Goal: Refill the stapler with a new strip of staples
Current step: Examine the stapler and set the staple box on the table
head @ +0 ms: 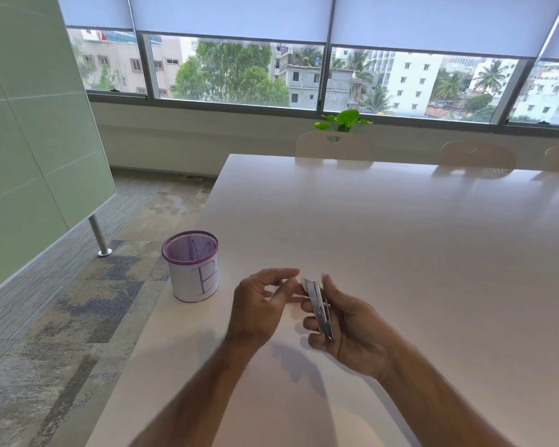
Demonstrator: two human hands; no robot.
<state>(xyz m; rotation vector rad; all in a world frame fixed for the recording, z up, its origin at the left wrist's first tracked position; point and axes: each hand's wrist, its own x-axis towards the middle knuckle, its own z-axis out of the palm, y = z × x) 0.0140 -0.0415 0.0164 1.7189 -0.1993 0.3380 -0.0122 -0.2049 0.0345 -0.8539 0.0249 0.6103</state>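
Note:
A small metal stapler (320, 309) is held above the white table (400, 253), gripped in my right hand (349, 327) with its front end pointing away from me. My left hand (265, 301) is just left of it, fingers curled, fingertips touching the stapler's front end. A thin pale strip, possibly staples, shows between the left fingertips and the stapler; it is too small and blurred to be sure.
A purple mesh pen cup (192, 266) with a white label marked "B" stands near the table's left edge, left of my hands. Chairs (334, 146) line the far side. A glass partition (29, 140) and carpeted floor lie to the left.

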